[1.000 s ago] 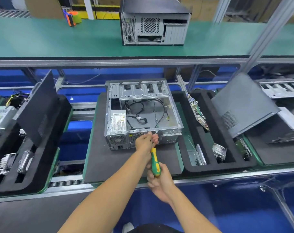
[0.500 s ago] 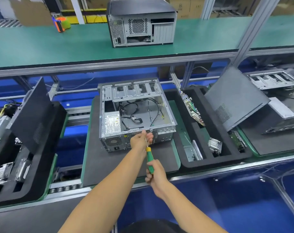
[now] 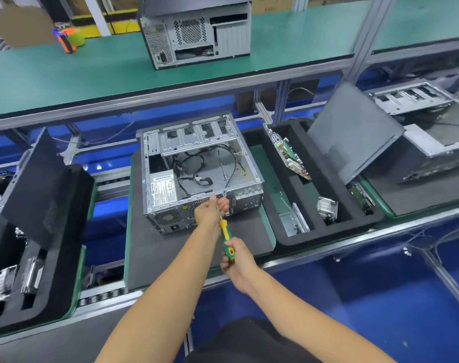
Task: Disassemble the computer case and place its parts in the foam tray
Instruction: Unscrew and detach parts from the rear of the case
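Note:
An open grey computer case point(image 3: 197, 142) lies on a dark mat point(image 3: 155, 247), with its power supply and loose black cables inside. My right hand point(image 3: 236, 260) grips the green and yellow handle of a screwdriver point(image 3: 226, 235). Its thin shaft points up at a screw on the case's near top rim. My left hand point(image 3: 211, 210) rests against that rim, with the fingers curled round the shaft near its tip. To the right sits the black foam tray point(image 3: 325, 237), holding a circuit board point(image 3: 288, 155), a heatsink point(image 3: 326, 208) and a metal plate point(image 3: 294, 222).
A grey side panel point(image 3: 351, 132) leans on the tray's right end. Another foam tray with a leaning black panel point(image 3: 37, 184) sits at the left. A closed case point(image 3: 197, 30) stands on the green upper shelf point(image 3: 66, 74). A further open chassis point(image 3: 411, 98) lies far right.
Both hands and the screwdriver stay at the same spot on the case's near rim. The view has shifted slightly as my head moved.

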### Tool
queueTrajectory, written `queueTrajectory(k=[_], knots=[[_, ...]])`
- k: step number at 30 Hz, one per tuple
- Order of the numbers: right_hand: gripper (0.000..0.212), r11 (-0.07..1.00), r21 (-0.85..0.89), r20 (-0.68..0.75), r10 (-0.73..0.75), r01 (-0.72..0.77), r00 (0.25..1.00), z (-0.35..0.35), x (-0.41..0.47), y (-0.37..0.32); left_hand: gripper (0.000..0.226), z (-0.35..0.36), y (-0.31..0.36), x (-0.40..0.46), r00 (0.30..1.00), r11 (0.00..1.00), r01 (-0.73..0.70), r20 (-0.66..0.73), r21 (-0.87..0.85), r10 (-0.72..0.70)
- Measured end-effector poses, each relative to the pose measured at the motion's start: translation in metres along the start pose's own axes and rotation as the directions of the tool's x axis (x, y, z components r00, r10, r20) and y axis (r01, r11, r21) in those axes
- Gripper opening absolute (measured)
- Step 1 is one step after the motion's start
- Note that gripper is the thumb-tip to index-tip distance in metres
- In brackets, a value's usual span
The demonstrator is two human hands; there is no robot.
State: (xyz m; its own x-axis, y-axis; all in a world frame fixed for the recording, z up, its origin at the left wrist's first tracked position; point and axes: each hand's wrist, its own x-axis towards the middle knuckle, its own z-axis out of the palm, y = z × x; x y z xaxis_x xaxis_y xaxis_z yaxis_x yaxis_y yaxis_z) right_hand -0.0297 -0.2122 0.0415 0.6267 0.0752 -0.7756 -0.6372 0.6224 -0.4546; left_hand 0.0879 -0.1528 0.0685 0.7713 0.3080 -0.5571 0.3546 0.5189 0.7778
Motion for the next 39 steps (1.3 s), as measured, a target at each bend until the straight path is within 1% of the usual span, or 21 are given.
queueTrajectory(k=[4, 6, 8, 10, 12, 14, 16, 18, 20, 21, 22, 23, 25, 26, 28, 29, 30, 33, 36, 38, 39], knots=[[0.012, 0.996, 0.084, 0.068, 0.017, -0.023, 0.998, -0.001, 0.000, -0.005, 0.021, 0.000, -0.001, 0.001, 1.000, 0.999, 0.009, 0.003, 0.042, -0.009], [0.026, 0.995, 0.062, 0.177, 0.066, -0.078, 0.982, -0.006, 0.001, -0.010, 0.018, 0.002, 0.000, 0.004, 1.000, 0.999, 0.013, -0.010, 0.042, -0.013], [0.047, 0.990, 0.005, 0.313, 0.133, -0.141, 0.940, -0.014, 0.000, -0.010, 0.019, 0.003, 0.000, 0.006, 0.999, 0.998, 0.020, -0.042, 0.051, -0.018], [0.055, 0.985, -0.007, 0.365, 0.163, -0.173, 0.917, -0.023, -0.001, -0.009, 0.022, 0.004, 0.001, 0.006, 0.998, 0.999, 0.018, -0.060, 0.041, -0.016], [0.052, 0.990, 0.010, 0.347, 0.132, -0.144, 0.928, -0.026, -0.002, -0.009, 0.022, 0.005, 0.001, 0.006, 0.998, 0.999, 0.029, -0.060, 0.022, -0.027], [0.047, 0.996, 0.028, 0.276, 0.073, -0.084, 0.958, -0.024, -0.002, -0.010, 0.021, 0.005, 0.000, 0.003, 0.998, 0.999, 0.041, -0.048, 0.003, -0.041], [0.041, 1.000, -0.001, 0.189, 0.027, -0.027, 0.982, -0.020, -0.001, -0.009, 0.024, 0.005, -0.001, 0.001, 0.999, 0.999, 0.034, -0.032, 0.000, -0.034], [0.027, 1.000, -0.018, 0.119, -0.002, 0.004, 0.993, -0.017, 0.000, -0.004, 0.025, 0.004, -0.001, 0.000, 1.000, 0.999, 0.021, -0.008, 0.026, -0.021], [0.007, 0.997, -0.029, 0.059, -0.065, 0.067, 0.996, -0.015, 0.003, -0.001, 0.024, 0.003, -0.001, -0.001, 1.000, 0.999, 0.009, 0.018, 0.050, -0.010], [0.007, 0.994, -0.044, 0.031, -0.102, 0.103, 0.994, -0.014, 0.004, 0.000, 0.023, 0.002, -0.002, -0.002, 0.999, 0.998, 0.006, 0.034, 0.067, -0.008], [0.011, 0.990, -0.056, 0.013, -0.126, 0.127, 0.992, -0.014, 0.005, 0.000, 0.023, 0.000, -0.002, -0.002, 0.999, 0.996, 0.004, 0.047, 0.086, -0.008], [0.012, 0.989, -0.068, 0.008, -0.134, 0.134, 0.991, -0.013, 0.006, -0.001, 0.022, -0.001, -0.002, -0.002, 0.998, 0.995, 0.002, 0.055, 0.104, -0.008], [0.008, 0.996, -0.035, 0.046, -0.080, 0.082, 0.996, -0.013, 0.005, -0.002, 0.021, -0.002, 0.000, -0.003, 0.998, 0.992, -0.001, 0.057, 0.127, -0.007], [0.018, 0.999, -0.015, 0.098, -0.027, 0.028, 0.995, -0.014, 0.004, -0.003, 0.021, -0.002, 0.001, -0.003, 0.999, 0.991, 0.001, 0.053, 0.133, -0.008], [0.046, 0.998, -0.034, 0.221, 0.054, -0.048, 0.974, -0.020, 0.003, -0.004, 0.021, -0.001, 0.003, -0.002, 0.999, 0.990, 0.010, 0.044, 0.140, -0.016], [0.054, 0.997, -0.043, 0.274, 0.079, -0.070, 0.959, -0.022, 0.004, -0.002, 0.021, 0.000, 0.004, -0.001, 0.999, 0.990, 0.015, 0.042, 0.142, -0.022], [0.055, 0.996, -0.039, 0.305, 0.090, -0.082, 0.948, -0.024, 0.005, -0.001, 0.022, 0.000, 0.006, -0.001, 0.999, 0.989, 0.020, 0.039, 0.144, -0.026], [0.046, 0.997, 0.022, 0.295, 0.066, -0.076, 0.953, -0.023, 0.005, 0.000, 0.024, 0.001, 0.006, 0.000, 0.999, 0.988, 0.034, 0.025, 0.148, -0.038], [0.036, 0.998, 0.042, 0.203, 0.044, -0.054, 0.978, -0.018, 0.004, 0.003, 0.024, 0.000, 0.006, -0.001, 0.999, 0.989, 0.028, 0.029, 0.146, -0.033], [0.022, 1.000, -0.007, 0.113, 0.008, -0.007, 0.994, -0.012, 0.005, 0.006, 0.027, -0.001, 0.005, 0.000, 0.999, 0.988, 0.022, 0.036, 0.156, -0.028], [0.014, 0.997, -0.062, 0.070, -0.029, 0.034, 0.997, -0.009, 0.004, 0.007, 0.028, -0.002, 0.004, 0.000, 0.999, 0.986, 0.019, 0.038, 0.163, -0.025]])
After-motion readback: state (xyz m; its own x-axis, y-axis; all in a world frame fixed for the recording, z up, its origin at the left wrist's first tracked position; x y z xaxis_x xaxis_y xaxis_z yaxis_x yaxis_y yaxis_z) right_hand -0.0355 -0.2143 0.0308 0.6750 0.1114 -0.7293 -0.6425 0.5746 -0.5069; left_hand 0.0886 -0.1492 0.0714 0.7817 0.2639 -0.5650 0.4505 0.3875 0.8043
